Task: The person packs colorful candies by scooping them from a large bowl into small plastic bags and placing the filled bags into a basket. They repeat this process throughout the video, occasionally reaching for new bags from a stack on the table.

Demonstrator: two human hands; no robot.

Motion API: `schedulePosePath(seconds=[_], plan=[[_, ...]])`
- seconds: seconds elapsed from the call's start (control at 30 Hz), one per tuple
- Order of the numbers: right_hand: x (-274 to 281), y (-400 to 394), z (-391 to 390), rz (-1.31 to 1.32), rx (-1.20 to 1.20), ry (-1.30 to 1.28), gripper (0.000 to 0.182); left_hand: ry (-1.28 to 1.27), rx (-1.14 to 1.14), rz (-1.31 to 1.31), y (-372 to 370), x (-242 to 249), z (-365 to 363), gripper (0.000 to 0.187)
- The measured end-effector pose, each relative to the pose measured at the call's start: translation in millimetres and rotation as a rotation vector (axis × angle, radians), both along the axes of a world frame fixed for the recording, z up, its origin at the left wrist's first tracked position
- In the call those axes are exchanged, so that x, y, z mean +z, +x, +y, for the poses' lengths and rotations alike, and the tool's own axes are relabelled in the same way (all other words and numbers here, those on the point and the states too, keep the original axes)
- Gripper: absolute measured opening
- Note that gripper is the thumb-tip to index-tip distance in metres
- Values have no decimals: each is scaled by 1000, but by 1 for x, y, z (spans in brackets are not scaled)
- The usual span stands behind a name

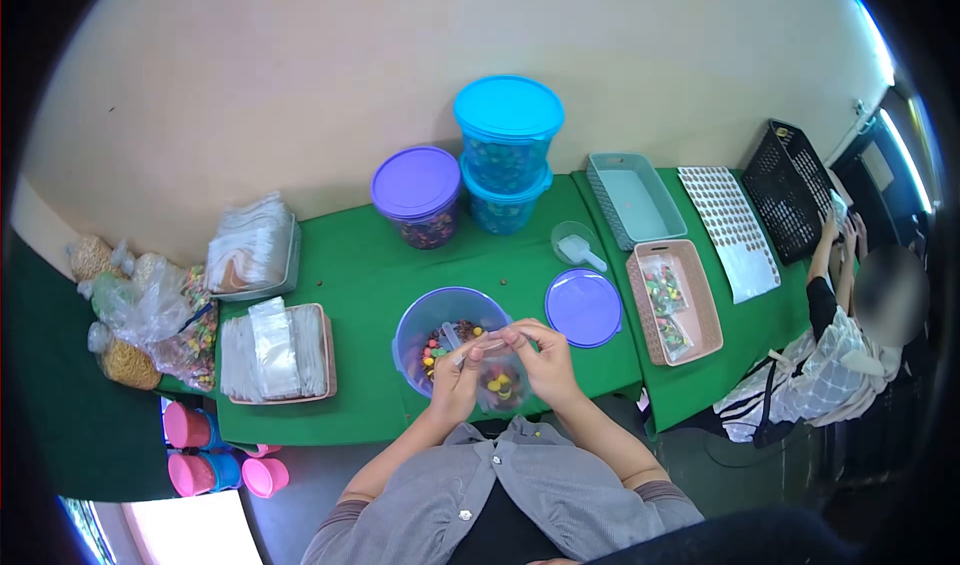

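A: Both hands, left & right, pinched the small candy bag shut, just over the open tub.
B: Risky imo; grip slipped, candies would've spilled.

Three lidded tubs, one open tub, one loose lid, two pink baskets.

A small clear plastic bag, part-filled with multicoloured candies, hung upright between both hands, pinched at its top edge. Just beyond the grip stood an open purple tub holding more candies.
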State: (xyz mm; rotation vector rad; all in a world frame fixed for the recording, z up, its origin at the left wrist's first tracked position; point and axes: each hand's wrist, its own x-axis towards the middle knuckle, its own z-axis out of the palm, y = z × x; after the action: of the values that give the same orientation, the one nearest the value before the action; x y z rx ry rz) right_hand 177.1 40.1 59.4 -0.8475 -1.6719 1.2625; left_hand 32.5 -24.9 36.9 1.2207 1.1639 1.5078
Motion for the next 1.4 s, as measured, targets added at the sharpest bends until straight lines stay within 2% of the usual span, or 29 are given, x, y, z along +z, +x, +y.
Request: schedulePosePath(seconds=[0.07,0.2,0.27,0.3,0.33,0.4,0.5,0.53,0.57,0.6,0.63,0.7,0.77,0.8,0.87,0.9,0.93,0.97,1.0,1.03,1.07,1.13,1.17,1.27,1.33,1.4], plan=[[-6,11,3,89,22,-252,25,-32,-89,-36,5,-1,3,49],[-14,41,11,162,105,-359,31,-35,-198,-94,15,1,14,58],[-17,56,8,153,217,-425,48,-69,-188,-186,19,0,21,60],[-3,65,5,53,307,-444,67,-78,-134,-279,20,-5,27,61],[-13,72,4,56,290,-446,67,-88,-80,-372,21,-11,33,63],[-35,82,5,-84,283,-347,72,-85,-165,-419,26,-16,47,59],[-43,122,26,103,-180,-397,51,-127,-91,-243,42,-5,65,51],[-53,141,44,187,-376,-287,46,-127,-102,-243,41,-10,71,51],[-67,171,67,-21,-559,-29,45,-130,-73,-236,39,-17,75,51],[-93,205,90,-104,-707,-55,45,-132,-42,-231,37,-20,78,51],[-111,238,113,58,-793,-236,48,-151,-5,-259,36,-20,81,49],[-118,289,143,-10,-879,-303,49,-171,11,-251,28,-29,85,46],[-169,341,180,-40,-993,-338,56,-183,77,-258,23,-38,85,37],[-188,354,194,-40,-985,-337,56,-181,85,-258,20,-41,85,37],[-231,379,219,-74,-1116,-368,66,-246,136,-260,13,-46,83,33],[-238,378,228,-352,-1133,-218,72,-216,156,-275,11,-45,81,29],[-247,377,229,-353,-1121,-220,72,-218,168,-274,8,-47,80,29],[-258,374,226,-614,-1148,-179,73,-228,206,-266,3,-49,78,28],[-236,351,215,-875,-1161,-131,75,-239,246,-257,-2,-51,75,26],[-228,339,208,-873,-1126,-240,72,-240,263,-255,-7,-54,71,26],[-218,318,200,-872,-1106,-234,72,-227,292,-270,-12,-55,66,23],[-192,266,182,-984,-1247,-155,61,-210,351,-288,-21,-55,58,21],[-183,248,174,-984,-1218,-143,61,-205,369,-287,-27,-53,53,18],[-157,186,154,-984,-1036,11,54,-177,443,-277,-50,-53,36,15],[-132,127,141,-824,-805,192,48,-151,526,-273,-73,-55,23,14],[-102,61,119,-731,-591,283,48,-45,649,-142,-100,-56,9,15]])
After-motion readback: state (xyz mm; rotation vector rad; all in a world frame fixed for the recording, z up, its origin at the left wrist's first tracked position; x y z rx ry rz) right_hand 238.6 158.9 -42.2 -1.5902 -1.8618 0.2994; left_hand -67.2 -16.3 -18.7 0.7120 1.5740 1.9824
